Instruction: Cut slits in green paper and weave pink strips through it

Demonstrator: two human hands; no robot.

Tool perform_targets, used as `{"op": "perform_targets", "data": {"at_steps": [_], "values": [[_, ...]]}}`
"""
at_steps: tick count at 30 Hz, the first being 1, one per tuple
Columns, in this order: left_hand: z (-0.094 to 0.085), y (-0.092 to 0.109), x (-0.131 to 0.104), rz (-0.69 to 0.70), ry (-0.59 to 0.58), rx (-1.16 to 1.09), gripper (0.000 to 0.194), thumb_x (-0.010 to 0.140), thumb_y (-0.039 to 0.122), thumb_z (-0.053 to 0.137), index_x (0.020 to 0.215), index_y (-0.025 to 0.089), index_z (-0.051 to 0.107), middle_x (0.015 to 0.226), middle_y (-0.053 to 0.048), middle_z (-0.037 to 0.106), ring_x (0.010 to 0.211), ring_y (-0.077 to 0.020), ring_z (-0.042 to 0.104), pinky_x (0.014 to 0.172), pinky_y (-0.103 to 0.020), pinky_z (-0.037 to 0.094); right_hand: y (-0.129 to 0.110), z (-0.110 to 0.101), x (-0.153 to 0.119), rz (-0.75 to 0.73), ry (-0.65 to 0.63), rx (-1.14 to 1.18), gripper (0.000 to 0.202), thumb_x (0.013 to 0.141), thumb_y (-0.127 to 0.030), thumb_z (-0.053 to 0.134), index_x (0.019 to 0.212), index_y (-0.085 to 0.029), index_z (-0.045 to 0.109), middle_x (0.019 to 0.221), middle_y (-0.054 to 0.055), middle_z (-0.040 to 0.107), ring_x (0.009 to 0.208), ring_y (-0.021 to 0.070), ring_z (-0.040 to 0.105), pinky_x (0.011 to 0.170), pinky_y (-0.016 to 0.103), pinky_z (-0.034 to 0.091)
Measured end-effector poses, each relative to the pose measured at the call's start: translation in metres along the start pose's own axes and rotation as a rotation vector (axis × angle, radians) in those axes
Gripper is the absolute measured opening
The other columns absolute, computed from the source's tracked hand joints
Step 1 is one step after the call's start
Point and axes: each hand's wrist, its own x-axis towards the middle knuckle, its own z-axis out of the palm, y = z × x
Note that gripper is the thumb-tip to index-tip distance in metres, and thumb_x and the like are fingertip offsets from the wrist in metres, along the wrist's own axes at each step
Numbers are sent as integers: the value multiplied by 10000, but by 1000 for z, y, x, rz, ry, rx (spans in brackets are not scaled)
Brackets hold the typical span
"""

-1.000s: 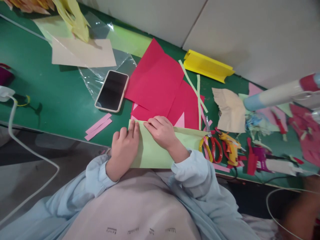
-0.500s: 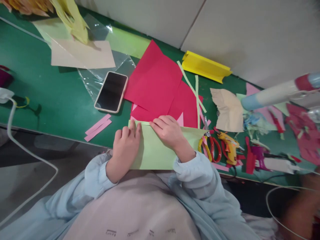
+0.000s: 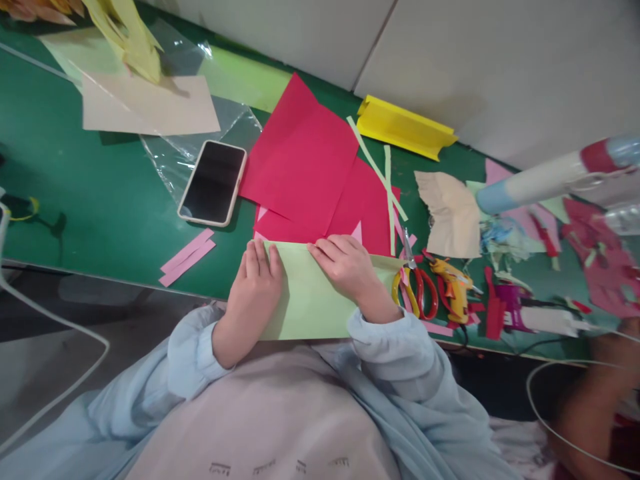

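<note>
A light green paper sheet point(image 3: 313, 300) lies at the near table edge, against my body. My left hand point(image 3: 257, 293) rests on its left part, fingers extended to the top edge. My right hand point(image 3: 347, 270) is at the middle of that same top edge, its fingers close together and bent over the paper; the fingertips' contact is partly hidden. Just beyond the sheet are large red papers point(image 3: 305, 160), overlapping each other. Two thin pale green strips point(image 3: 388, 200) cross at the right side of the red papers.
Phone point(image 3: 213, 181) and pink strips point(image 3: 187, 258) lie left. Scissors point(image 3: 420, 293), a yellow glue gun point(image 3: 456, 290) and beige crinkled paper point(image 3: 447, 213) are right. Folded yellow paper point(image 3: 405, 128) stands by the wall. Another person's arm point(image 3: 595, 400) shows at lower right.
My right hand has shifted slightly right along the top edge, and my left fingers have drawn closer together. The narrow folded strip seen along that edge no longer shows. The view has shifted a little.
</note>
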Motion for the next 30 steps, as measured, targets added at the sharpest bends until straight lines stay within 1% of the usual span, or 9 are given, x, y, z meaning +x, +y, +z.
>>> {"op": "perform_targets", "data": {"at_steps": [7,9,13,18,21,24,27,30], "values": [[-1,1,2,5,-6,-20,471,942,9,299,1380,-85,442,1421,-363,374,1393,-407,324,1074,-527,439,-3,4,-2,55,-6,70,266,975,-133,471,1105,-180,698,985,72,711,893,193,528,763,360,377],[-1,2,3,11,-4,-21,472,936,1,299,1375,-100,438,1419,-366,369,1390,-406,324,1082,-524,433,-3,5,-2,50,10,46,264,975,-132,470,1092,-177,703,988,67,715,890,193,525,764,358,378],[2,4,3,2,-5,-21,465,931,-8,289,1350,-129,451,1393,-376,378,1364,-415,351,1057,-508,462,-4,5,-2,29,46,33,247,969,-133,486,1071,-170,708,990,66,716,898,192,528,784,358,377],[9,5,1,-39,42,-77,493,929,-2,292,1400,-65,426,1408,-331,389,1376,-382,331,1065,-505,461,-4,5,-2,23,33,55,246,973,-143,485,1064,-189,709,1002,61,717,894,187,538,798,354,377],[10,4,1,-52,55,-94,506,930,3,293,1421,-52,401,1411,-322,395,1377,-376,330,1064,-505,462,-4,6,-1,30,41,57,239,970,-139,488,1048,-187,710,982,61,716,877,186,541,786,351,376],[9,3,3,-58,43,-95,498,931,4,290,1409,-58,418,1413,-324,391,1375,-376,333,1065,-505,460,-5,6,0,32,59,48,225,967,-143,498,1038,-182,708,960,58,716,857,187,537,774,351,376],[5,4,5,-57,11,-58,477,934,-1,273,1360,-92,466,1394,-342,400,1355,-387,364,1058,-494,467,-5,5,1,28,91,-2,203,962,-150,516,994,-178,715,929,43,718,829,187,525,762,347,374],[2,4,8,-49,-19,-26,471,934,-2,262,1335,-116,481,1374,-362,407,1333,-406,394,1039,-496,479,-5,5,2,30,107,-8,196,961,-151,521,980,-174,714,903,38,712,824,186,514,753,346,370]]}}
